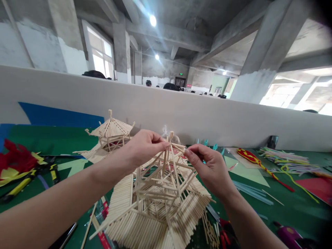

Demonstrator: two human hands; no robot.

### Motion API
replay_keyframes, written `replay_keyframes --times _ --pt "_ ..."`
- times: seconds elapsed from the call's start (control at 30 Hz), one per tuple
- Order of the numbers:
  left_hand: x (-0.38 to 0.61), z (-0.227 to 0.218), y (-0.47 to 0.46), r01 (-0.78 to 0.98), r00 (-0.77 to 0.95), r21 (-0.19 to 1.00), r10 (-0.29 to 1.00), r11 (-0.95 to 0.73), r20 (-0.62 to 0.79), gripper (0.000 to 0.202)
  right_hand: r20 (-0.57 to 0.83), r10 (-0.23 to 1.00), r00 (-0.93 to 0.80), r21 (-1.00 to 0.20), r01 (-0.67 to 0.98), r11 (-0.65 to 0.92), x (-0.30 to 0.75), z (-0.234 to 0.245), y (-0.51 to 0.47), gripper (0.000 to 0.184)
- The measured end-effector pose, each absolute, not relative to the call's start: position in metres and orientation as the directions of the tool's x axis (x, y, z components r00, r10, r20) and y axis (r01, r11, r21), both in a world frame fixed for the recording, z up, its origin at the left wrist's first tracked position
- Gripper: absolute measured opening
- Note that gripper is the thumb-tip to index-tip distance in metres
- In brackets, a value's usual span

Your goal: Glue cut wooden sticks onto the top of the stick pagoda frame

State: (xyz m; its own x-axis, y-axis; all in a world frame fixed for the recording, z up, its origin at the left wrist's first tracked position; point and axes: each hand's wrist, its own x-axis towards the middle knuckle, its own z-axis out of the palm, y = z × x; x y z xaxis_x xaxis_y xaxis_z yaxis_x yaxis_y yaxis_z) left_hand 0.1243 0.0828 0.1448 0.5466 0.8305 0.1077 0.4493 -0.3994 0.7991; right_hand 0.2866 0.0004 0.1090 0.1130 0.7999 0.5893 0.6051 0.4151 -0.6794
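Note:
A pavilion model (145, 221) made of thin wooden sticks stands in front of me, its lower roof covered and its upper roof an open frame. Near the peak, my left hand (145, 147) is closed in a pinch by the short upright post (171, 135). My right hand (207, 166) pinches the outer end of a thin wooden stick (178, 148) that slopes from the peak toward the right. The left fingertips hide what exactly they grip, and the stick's inner end lies close to them.
Behind on the left stands a smaller roofed stick pavilion (111, 129). Yellow-handled pliers (19, 186) lie at left. Loose sticks (210, 228), scissors (225, 231) and a purple tool (287, 235) are at right front. Pipe cleaners (285, 159) lie farther right. A white partition (207, 117) borders the green table.

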Motion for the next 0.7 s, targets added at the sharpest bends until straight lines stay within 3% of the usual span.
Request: replay_keyframes --times 0.3,0.7 --pt "0.1296 0.1442 0.0785 0.554 0.53 0.71 0.842 -0.435 0.102 0.028 0.548 0.834 0.069 -0.73 0.527 0.435 0.285 0.1021 0.0065 0.016" --pt "0.1312 0.1409 0.0777 0.557 0.581 0.641 0.8 -0.527 0.153 0.023 0.55 0.833 0.05 -0.707 0.559 0.433 0.2857 0.1023 0.0066 0.017"
